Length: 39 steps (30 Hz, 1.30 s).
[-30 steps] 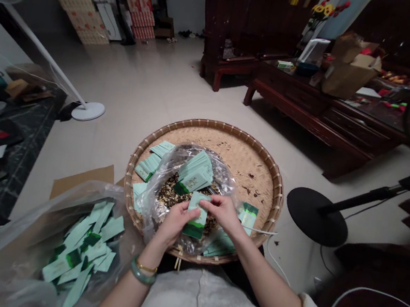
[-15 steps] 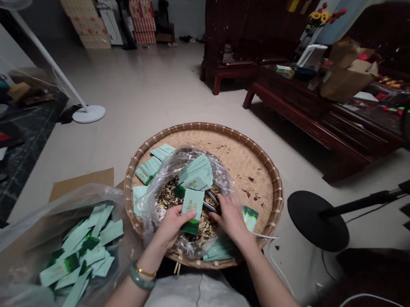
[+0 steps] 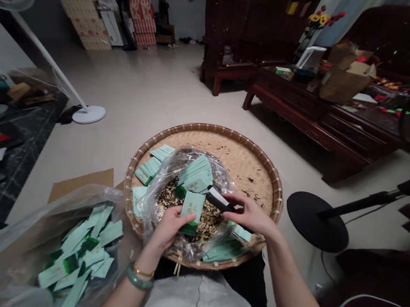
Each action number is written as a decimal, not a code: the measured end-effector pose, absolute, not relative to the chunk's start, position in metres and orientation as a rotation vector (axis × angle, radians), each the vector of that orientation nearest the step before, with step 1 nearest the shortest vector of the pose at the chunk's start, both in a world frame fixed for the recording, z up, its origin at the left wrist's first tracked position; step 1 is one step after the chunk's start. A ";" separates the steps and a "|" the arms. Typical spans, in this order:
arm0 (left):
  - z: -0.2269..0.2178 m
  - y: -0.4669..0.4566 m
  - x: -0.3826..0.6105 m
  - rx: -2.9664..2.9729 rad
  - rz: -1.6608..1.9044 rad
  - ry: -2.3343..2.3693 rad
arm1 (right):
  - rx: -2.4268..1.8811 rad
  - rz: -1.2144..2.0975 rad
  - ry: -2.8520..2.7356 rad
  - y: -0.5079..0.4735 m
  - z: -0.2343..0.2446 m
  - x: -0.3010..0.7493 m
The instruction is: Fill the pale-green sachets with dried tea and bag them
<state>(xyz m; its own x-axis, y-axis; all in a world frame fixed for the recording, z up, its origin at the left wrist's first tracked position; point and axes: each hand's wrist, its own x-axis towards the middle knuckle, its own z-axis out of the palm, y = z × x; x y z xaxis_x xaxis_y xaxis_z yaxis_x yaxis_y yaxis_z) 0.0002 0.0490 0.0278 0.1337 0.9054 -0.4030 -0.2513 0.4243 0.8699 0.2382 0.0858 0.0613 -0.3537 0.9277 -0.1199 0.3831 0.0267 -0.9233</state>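
My left hand (image 3: 173,224) pinches a pale green sachet (image 3: 192,208) with a dark green bottom band, upright over an open clear plastic bag (image 3: 159,177). Inside that bag lies a loose mix of dark and pale dry flakes (image 3: 211,222), with a fanned stack of green sachets (image 3: 197,173) resting on top. To the right of the held sachet, my right hand (image 3: 248,214) is closed around a black-and-white handheld bag sealer (image 3: 222,202), its tip pointing left near the sachet's upper corner. The bag sits in a round woven bamboo tray (image 3: 263,158).
More sachets lie along the tray's left side (image 3: 148,169) and lower right (image 3: 226,249). At lower left a large plastic bag (image 3: 0,250) holds many sachets. A white fan (image 3: 89,114) stands left, a black fan base (image 3: 317,220) right, a wooden table (image 3: 307,107) beyond.
My right hand has lifted back from the sachet and turned, bringing the bag sealer up and to the right. My left hand keeps the sachet almost in the same spot.
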 end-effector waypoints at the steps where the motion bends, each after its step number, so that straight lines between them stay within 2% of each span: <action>1: 0.027 0.049 0.001 0.764 0.946 1.127 | -1.322 1.329 -1.799 0.085 0.066 0.234; 10: 0.022 0.048 0.001 0.921 0.859 1.166 | -1.244 1.157 -2.003 0.089 0.077 0.203; 24: 0.023 0.049 -0.002 0.874 0.816 1.122 | -1.400 1.122 -1.886 0.095 0.066 0.202; 27: 0.023 0.050 -0.007 0.843 0.797 1.138 | -1.390 1.221 -1.766 0.099 0.060 0.201; 34: 0.029 0.052 -0.014 0.793 0.829 1.116 | -1.263 1.746 -1.318 0.103 0.047 0.202; 39: 0.028 0.054 -0.018 0.793 0.858 1.118 | -1.170 1.867 -1.151 0.105 0.046 0.211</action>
